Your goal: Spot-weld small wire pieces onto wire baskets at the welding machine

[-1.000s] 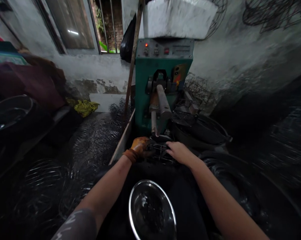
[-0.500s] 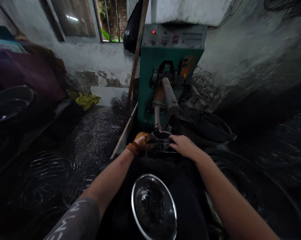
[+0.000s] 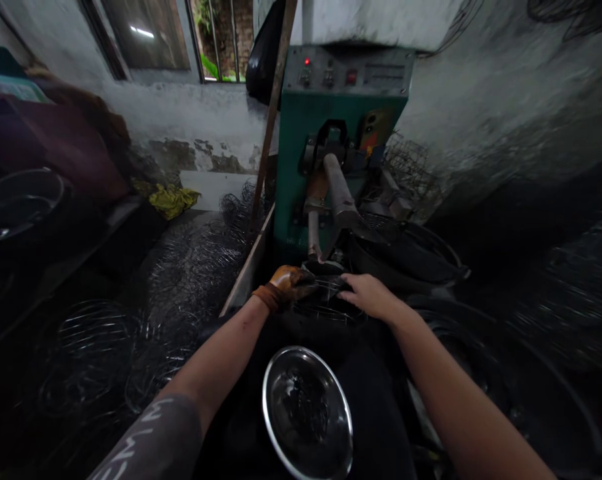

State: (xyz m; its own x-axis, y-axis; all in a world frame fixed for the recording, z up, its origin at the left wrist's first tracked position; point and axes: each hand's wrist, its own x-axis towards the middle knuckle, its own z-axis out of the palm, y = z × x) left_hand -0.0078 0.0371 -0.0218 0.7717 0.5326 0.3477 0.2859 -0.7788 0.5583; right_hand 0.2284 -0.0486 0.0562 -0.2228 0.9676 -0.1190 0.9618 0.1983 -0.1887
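Observation:
My left hand (image 3: 287, 285), in a worn orange glove, grips the left side of a round wire grille (image 3: 325, 297). My bare right hand (image 3: 368, 294) holds the grille's right side, fingers curled over the wires. The grille lies under the two metal arms (image 3: 331, 207) of a green machine (image 3: 338, 133) with a red light lit on its panel. A shiny metal bowl (image 3: 308, 413) sits just below my forearms.
Heaps of dark wire grilles (image 3: 181, 280) fill the floor to the left and right. A wooden pole (image 3: 271, 113) leans beside the machine. A yellow rag (image 3: 169, 199) lies by the wall. A dark basin (image 3: 15, 207) sits at far left, a window above.
Both hands with the grille sit slightly nearer the machine's arms than a second ago; the view has tilted a little. Hardly anything moved in the last half second.

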